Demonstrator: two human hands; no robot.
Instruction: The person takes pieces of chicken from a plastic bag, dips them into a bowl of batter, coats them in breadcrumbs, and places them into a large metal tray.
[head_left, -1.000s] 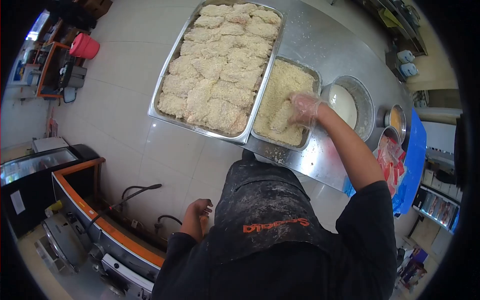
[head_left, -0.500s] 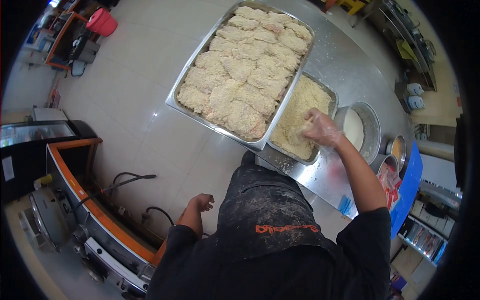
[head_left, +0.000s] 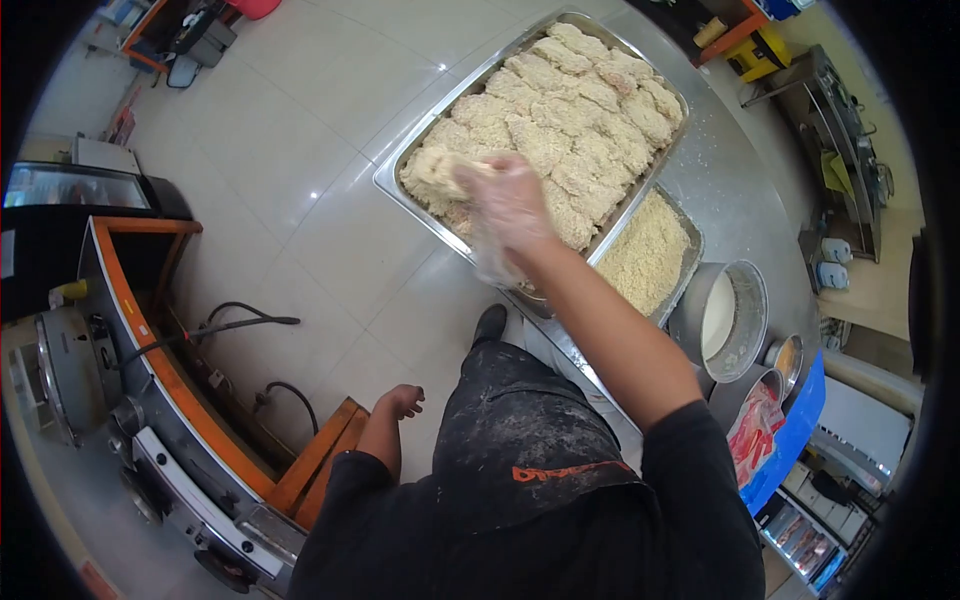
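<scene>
My right hand, in a clear plastic glove, is over the near left part of a deep metal tray. Its fingers are closed on a breaded piece of meat, partly blurred by motion. Rows of similar crumb-coated pieces fill the tray. Beside it, a shallower pan of breadcrumbs is partly hidden by the tray and my forearm. My left hand hangs bare at my side, fingers loosely bent and holding nothing.
To the right stand a metal pot with white liquid, a small bowl with something orange and a bowl holding a red-and-white plastic bag. A blue board lies there. An orange-framed counter is at left.
My right hand has moved from the breadcrumb pan up and left to the tray, now with a breaded piece in it. My view has shifted; my left hand stays low.
</scene>
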